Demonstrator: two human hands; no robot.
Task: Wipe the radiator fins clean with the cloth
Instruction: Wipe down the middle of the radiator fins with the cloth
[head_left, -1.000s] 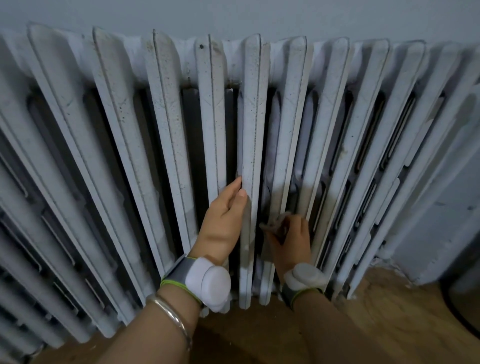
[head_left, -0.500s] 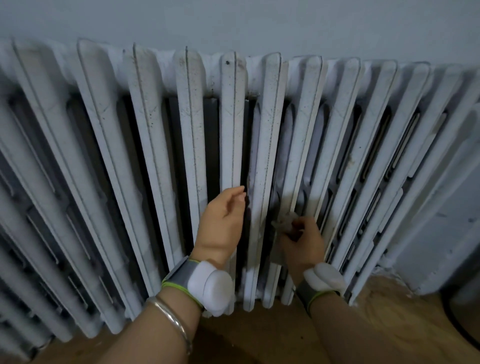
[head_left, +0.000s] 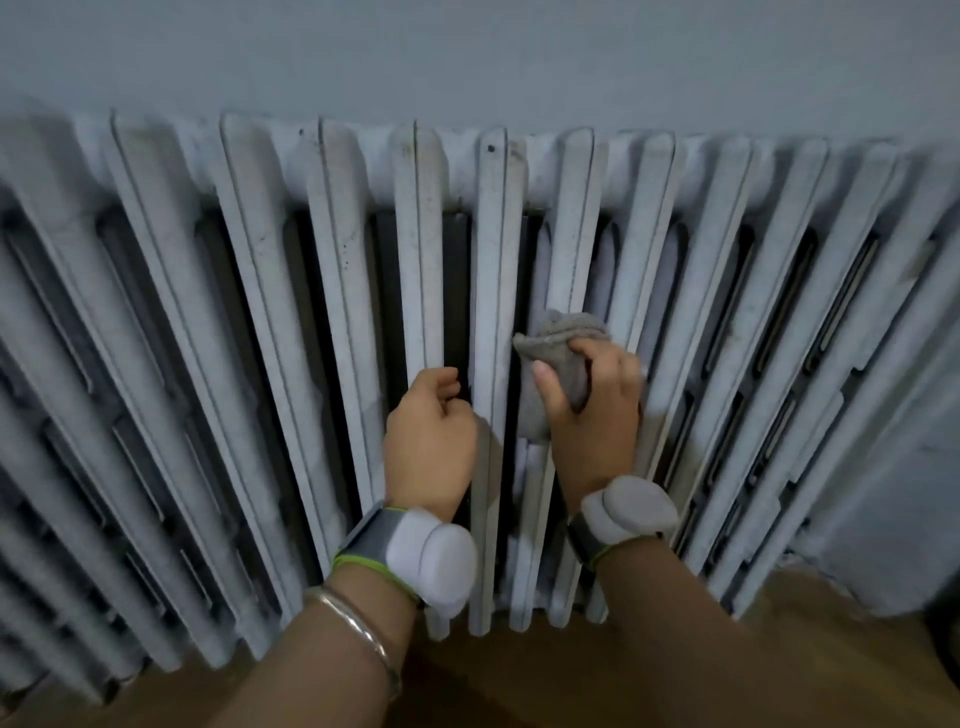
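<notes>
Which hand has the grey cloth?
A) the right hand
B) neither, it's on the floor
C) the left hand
A: the right hand grips the bunched grey cloth against a radiator fin; the left hand has no cloth.

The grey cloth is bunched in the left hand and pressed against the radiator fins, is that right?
No. The head view shows the grey cloth bunched in the right hand, not the left hand, and pressed against the radiator fins.
</notes>
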